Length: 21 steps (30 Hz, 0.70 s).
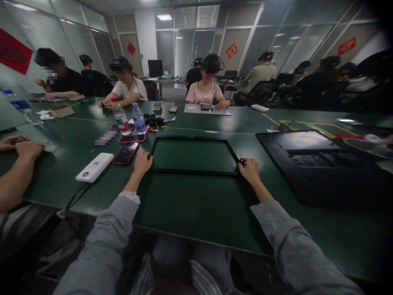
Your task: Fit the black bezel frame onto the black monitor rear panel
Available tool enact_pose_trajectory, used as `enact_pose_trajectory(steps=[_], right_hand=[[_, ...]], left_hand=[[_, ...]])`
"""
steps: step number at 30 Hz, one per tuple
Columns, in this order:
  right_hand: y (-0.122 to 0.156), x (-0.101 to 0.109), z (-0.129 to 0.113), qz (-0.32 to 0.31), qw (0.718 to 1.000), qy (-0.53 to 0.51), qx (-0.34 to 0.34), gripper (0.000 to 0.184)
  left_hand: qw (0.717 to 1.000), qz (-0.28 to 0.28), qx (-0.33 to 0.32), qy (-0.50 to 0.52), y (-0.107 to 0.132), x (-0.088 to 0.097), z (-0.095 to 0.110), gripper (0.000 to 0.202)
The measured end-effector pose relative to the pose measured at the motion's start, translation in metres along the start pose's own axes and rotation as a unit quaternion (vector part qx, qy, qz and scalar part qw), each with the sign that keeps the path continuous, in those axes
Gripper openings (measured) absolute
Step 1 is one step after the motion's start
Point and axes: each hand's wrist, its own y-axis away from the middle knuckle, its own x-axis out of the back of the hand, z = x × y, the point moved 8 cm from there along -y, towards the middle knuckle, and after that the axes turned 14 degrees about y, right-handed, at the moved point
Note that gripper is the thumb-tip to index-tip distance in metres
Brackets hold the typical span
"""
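A thin black rectangular frame [194,172] lies flat on the green table [199,209] in front of me, the tabletop showing through its middle. My left hand [142,163] is closed on the frame's near left corner. My right hand [250,169] is closed on its near right corner. Both of my arms wear grey sleeves.
Left of the frame lie two phones [125,153], a white power bank [95,167] with a cable, and two water bottles [121,119]. A large black monitor housing [319,164] lies at the right. Another person's arms [15,164] rest at the left. Several people sit across the table.
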Motion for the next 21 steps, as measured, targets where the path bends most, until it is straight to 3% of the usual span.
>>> enact_pose_trajectory(steps=[10, 21], right_hand=[[-0.002, -0.004, 0.004, 0.003, 1.000, -0.009, 0.005, 0.041], [-0.003, -0.008, 0.010, -0.010, 0.996, -0.088, -0.014, 0.054]], left_hand=[[1.000, -0.002, 0.001, 0.010, 0.000, 0.000, 0.000, 0.043], [1.000, -0.003, 0.006, 0.022, 0.001, 0.003, 0.002, 0.040]])
